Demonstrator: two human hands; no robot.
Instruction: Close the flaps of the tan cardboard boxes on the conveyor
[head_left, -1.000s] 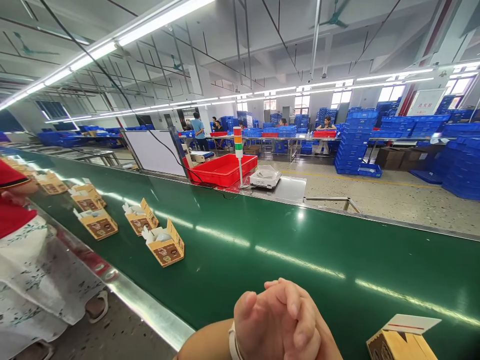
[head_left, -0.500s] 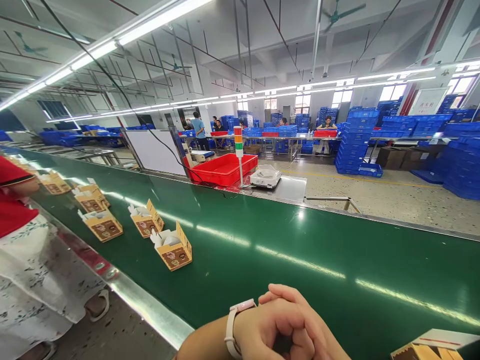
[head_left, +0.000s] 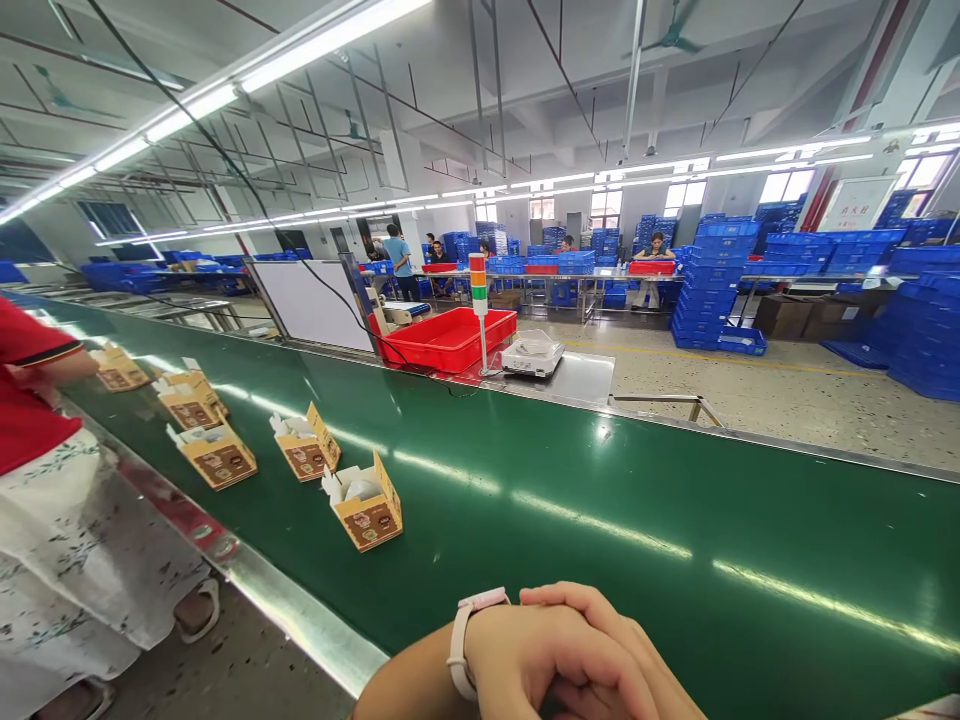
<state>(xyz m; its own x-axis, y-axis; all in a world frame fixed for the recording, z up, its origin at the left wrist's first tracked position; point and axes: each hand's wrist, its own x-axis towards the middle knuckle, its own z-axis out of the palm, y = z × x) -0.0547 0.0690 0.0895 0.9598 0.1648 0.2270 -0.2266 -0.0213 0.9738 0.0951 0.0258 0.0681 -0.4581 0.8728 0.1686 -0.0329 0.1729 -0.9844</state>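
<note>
My left hand (head_left: 525, 645), with a pale-strapped watch (head_left: 461, 650) on its wrist, is folded together with my right hand (head_left: 649, 655) above the green conveyor belt (head_left: 600, 480). Both hands have curled fingers and show no object between them; the lower parts are cut off by the frame. The nearest open carton (head_left: 367, 525), brown and tan with a whitish item inside, stands on the belt up and left of my hands, not touched. Behind it are another open carton (head_left: 306, 462) and a third carton (head_left: 225, 465).
A co-worker in a red top (head_left: 34, 385) stands at the belt's left side, an arm reaching toward a far carton (head_left: 120, 370). Across the belt are a red bin (head_left: 442, 345), a signal light (head_left: 478, 290) and a scale (head_left: 532, 355). A carton edge (head_left: 934, 708) shows bottom right.
The cartons have shifted right and slightly toward me along the belt. The carton at bottom right has mostly left the frame. My hands remain folded, with a slight shift of the fingers.
</note>
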